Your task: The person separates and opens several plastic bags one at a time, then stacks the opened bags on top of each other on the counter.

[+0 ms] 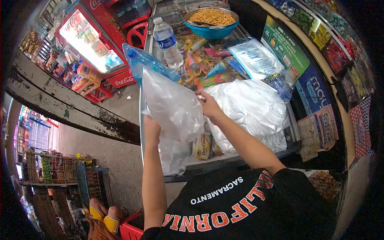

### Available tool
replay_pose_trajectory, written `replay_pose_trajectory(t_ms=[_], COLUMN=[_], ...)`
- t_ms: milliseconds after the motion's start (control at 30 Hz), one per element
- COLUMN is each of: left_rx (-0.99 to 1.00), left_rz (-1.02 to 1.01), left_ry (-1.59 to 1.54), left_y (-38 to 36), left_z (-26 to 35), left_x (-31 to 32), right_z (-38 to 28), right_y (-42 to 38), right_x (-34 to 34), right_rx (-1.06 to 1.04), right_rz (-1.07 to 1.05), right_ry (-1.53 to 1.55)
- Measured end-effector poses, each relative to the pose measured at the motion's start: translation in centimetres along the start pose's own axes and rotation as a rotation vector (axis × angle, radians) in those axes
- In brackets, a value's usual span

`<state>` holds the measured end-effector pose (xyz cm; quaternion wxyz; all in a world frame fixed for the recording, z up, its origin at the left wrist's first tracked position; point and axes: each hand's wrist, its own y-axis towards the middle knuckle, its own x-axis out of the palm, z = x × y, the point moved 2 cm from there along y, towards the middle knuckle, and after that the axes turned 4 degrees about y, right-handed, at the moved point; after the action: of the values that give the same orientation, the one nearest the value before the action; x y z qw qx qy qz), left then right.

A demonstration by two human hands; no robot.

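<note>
A translucent white plastic bag (172, 106) hangs between my two hands over the counter's left part. My left hand (151, 126) is closed on its left edge. The fingers of my right hand (207, 105) pinch its right edge. Right of the bag lies a heap of white plastic bags (252, 106). A yellow Dari Creme box (203, 146) rests below, between the bag and the heap. Behind the held bag are a blue plastic bag (154, 66) and an upright water bottle (166, 44).
A steel tray of peanuts (212, 17) sits on a blue basin (212, 31) at the back. Wrapped snacks show under the counter top. A Coca-Cola fridge (92, 40) stands at the left. A person in yellow shorts (105, 216) is at the lower left.
</note>
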<state>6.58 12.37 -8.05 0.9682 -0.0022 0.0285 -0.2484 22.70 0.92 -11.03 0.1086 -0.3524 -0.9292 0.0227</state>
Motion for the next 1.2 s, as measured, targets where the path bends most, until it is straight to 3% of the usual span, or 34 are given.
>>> replay_pose_trajectory(t_ms=[33,67,100,167,233,267,300,333,367,433,533,633,667,967,1000,1067,1100,1167,1200], left_rx=[0.245,0.492,0.572,0.669,0.683,0.629,0.574,0.571,0.631,0.355,0.299,0.451,0.324,0.255,0.259,0.541,0.543,0.759,0.757], left_rz=[0.124,0.248,0.266,0.249,0.218,0.056,-0.105,-0.123,-0.092,-0.166,-0.084,-0.079,-0.085,-0.091,-0.089,-0.028,-0.023,0.027,0.034], left_ry=[0.278,0.555,0.480,0.252,0.100,0.121,0.142,0.273,0.302,0.317,0.293,0.089,0.004,0.169,0.171,0.359,0.361,0.913,0.913], left_y=[0.2,0.6,0.5,-0.9,-2.4,-2.8,-3.1,-3.4,-3.5,-3.8,-4.3,-4.4,-4.8,-5.1,-5.4,-6.2,-6.5,-7.2,-7.6], left_z=[1.2,2.7,4.7,10.1,13.8,14.8,15.5,15.8,15.8,14.9,11.1,8.5,7.8,1.3,1.3,1.8,1.6,1.0,0.4], left_x=[-0.7,-1.3,-1.6,-1.1,-0.2,0.3,0.9,1.8,2.3,3.3,3.8,4.1,4.1,3.0,3.0,3.0,2.5,1.5,0.7], right_z=[-0.9,-2.4,-4.2,-9.3,-13.4,-14.8,-15.9,-16.3,-15.7,-13.5,-11.3,-10.1,-9.8,-6.6,-6.3,-4.9,-4.4,-3.7,-3.5], right_y=[-0.1,-0.1,-0.5,-2.3,-4.0,-4.9,-5.9,-6.4,-5.9,-4.5,-4.7,-5.0,-5.1,-6.0,-6.1,-5.8,-5.7,-5.6,-5.8], right_x=[0.1,0.0,0.0,1.2,2.5,3.0,3.9,4.5,4.7,4.8,4.5,4.6,4.4,3.4,3.2,2.8,2.6,1.5,0.9], right_rx=[-0.001,-0.185,-0.366,-0.368,-0.464,-0.463,-0.535,-0.602,-0.603,-0.780,-0.744,-0.792,-0.754,-0.570,-0.542,-0.588,-0.630,-0.635,-0.630], right_rz=[-0.003,0.067,0.141,-0.002,-0.215,-0.217,-0.315,-0.411,-0.411,-0.338,-0.282,-0.194,-0.176,-0.152,-0.149,-0.128,-0.103,-0.179,-0.249], right_ry=[0.001,-0.021,-0.042,0.199,0.183,0.183,-0.040,-0.264,-0.263,-0.427,-0.385,-0.340,-0.364,-0.386,-0.384,-0.437,-0.492,-0.502,-0.510])
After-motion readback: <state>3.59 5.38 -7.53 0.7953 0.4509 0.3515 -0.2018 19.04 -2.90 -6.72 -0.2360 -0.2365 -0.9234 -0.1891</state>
